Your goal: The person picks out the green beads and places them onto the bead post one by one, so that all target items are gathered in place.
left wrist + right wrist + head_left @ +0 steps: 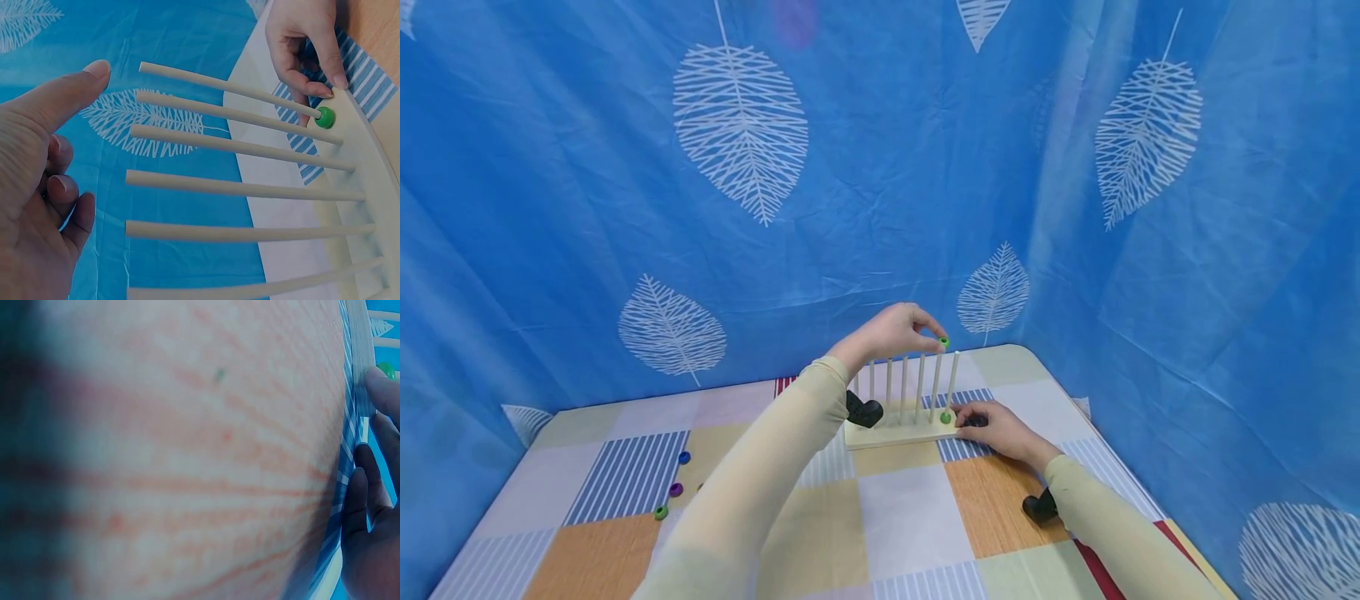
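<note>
In the head view my left hand pinches a small green bead just above the tops of the pegs, near the right end of a pale wooden peg stand. The left wrist view shows its thumb extended and other fingers curled; the bead is hidden there. A second green bead sits at the foot of the end peg, against the base. My right hand holds that end of the base, thumb and fingertips on its edge. Several other upright pegs are bare.
On the left of the patchwork tablecloth lie a blue bead, a purple bead and a green bead. My left sleeve partly covers another small bead. A blue leaf-print curtain hangs behind and to the right.
</note>
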Demonstrator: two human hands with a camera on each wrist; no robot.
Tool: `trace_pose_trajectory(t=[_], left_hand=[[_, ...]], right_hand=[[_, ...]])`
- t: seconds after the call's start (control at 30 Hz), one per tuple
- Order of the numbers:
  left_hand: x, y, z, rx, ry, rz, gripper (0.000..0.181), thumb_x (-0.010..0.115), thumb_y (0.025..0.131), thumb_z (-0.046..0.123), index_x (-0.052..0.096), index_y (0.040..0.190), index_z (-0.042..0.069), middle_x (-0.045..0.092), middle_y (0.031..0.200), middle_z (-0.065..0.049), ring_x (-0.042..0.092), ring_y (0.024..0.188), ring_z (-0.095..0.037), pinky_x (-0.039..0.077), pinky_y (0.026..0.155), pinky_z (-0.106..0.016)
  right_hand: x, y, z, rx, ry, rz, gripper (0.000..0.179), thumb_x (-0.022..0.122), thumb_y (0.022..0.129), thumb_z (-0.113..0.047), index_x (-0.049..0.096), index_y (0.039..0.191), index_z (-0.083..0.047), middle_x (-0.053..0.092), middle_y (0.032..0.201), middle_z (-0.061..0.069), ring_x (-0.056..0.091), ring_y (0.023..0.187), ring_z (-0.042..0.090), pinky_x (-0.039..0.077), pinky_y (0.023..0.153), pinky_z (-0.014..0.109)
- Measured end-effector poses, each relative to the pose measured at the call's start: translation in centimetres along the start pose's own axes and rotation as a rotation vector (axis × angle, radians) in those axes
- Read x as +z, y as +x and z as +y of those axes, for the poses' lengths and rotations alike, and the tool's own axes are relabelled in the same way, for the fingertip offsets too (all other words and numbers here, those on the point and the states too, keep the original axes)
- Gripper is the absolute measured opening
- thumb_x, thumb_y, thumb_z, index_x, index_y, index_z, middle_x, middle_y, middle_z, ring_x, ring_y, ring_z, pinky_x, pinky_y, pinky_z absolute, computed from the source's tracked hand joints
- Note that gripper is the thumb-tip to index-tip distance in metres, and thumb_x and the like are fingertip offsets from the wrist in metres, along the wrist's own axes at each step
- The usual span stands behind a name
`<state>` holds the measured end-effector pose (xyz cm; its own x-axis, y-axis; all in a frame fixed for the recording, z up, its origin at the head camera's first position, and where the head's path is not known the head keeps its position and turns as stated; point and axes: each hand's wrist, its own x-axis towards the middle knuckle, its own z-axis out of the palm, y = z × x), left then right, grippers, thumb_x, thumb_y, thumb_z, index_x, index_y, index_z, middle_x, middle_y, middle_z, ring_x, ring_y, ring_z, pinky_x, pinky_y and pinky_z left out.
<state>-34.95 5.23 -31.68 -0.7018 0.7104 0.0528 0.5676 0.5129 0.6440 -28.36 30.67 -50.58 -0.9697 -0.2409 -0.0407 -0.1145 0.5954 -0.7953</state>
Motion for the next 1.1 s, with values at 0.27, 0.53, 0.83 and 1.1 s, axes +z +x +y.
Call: trace_pose_trajectory(t=[0.27, 0.53, 0.83, 1.1], left_hand=[[0.6, 0.9, 0.2, 0.004, 0.027, 0.006, 0.018, 0.075, 0.096, 0.036, 0.078, 0.112, 0.029, 0.059, 0.108, 0.003, 0.05, 0.094, -0.018, 0.043, 0.075, -0.037], [1.1, 1.1, 0.2, 0.006, 0.012, 0.023, 0.019, 0.075, 0.096, 0.034, 0.079, 0.114, 0.028, 0.06, 0.114, 0.003, 0.05, 0.099, -0.018, 0.045, 0.077, -0.036], [1.6, 1.6, 0.1, 0.013, 0.04, 0.018, 0.019, 0.075, 0.096, 0.034, 0.079, 0.114, 0.028, 0.06, 0.111, 0.003, 0.05, 0.097, -0.016, 0.044, 0.075, -0.034], [2.0, 1.8, 0.2, 0.016, 0.069, 0.017, 0.021, 0.074, 0.096, 0.036, 0.079, 0.114, 0.028, 0.059, 0.103, 0.003, 0.05, 0.091, -0.015, 0.042, 0.071, -0.032]], right_hand=[[0.1, 0.0, 0.0, -0.004, 0.008, 0.0, 0.004, 0.074, 0.097, -0.024, 0.071, 0.098, -0.022, 0.055, 0.149, 0.002, 0.039, 0.143, 0.036, 0.021, 0.115, 0.066], [0.2, 0.0, -0.1, -0.017, 0.017, -0.008, 0.004, 0.073, 0.097, -0.024, 0.071, 0.098, -0.021, 0.056, 0.148, 0.003, 0.041, 0.142, 0.036, 0.022, 0.114, 0.066], [0.1, 0.0, 0.0, -0.005, 0.024, -0.002, 0.005, 0.074, 0.097, -0.025, 0.071, 0.098, -0.021, 0.057, 0.148, 0.003, 0.041, 0.143, 0.036, 0.02, 0.115, 0.066], [0.2, -0.2, 0.0, 0.002, 0.021, 0.003, 0.006, 0.074, 0.096, -0.026, 0.071, 0.098, -0.021, 0.057, 0.147, 0.002, 0.04, 0.143, 0.036, 0.019, 0.115, 0.066]])
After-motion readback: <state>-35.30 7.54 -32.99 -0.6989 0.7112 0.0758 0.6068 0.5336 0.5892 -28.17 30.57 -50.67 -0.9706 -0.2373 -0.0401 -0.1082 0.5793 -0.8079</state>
